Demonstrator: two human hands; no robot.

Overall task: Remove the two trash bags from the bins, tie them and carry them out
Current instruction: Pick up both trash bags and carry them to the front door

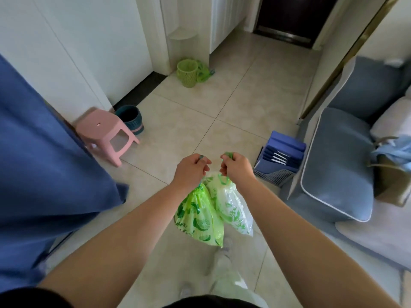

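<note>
open tiled floor [233,103] straight ahead, running up to a dark door [291,18] at the far end. hemmed on the left by a blue cloth [44,174], a pink stool [106,134] and a dark teal bin [131,118] against the white wall; on the right by a grey-blue sofa [338,165] and a blue file rack [280,161] at its foot. further along, a green basket bin [187,72] at the wall corner, with what looks like loose green plastic just beside it, too blurred to tell.

both hands held out at mid-frame, apart by a small gap. left hand [191,170] fisted on the drawstring of the green trash bag [200,218]; right hand [236,166] fisted on the green drawstring of the white trash bag [231,207]. both bags off the floor, hanging below the hands, touching side by side. long axis of each roughly vertical, gathered necks up at the hands, full bottoms pointing down toward the floor and the feet.
</note>
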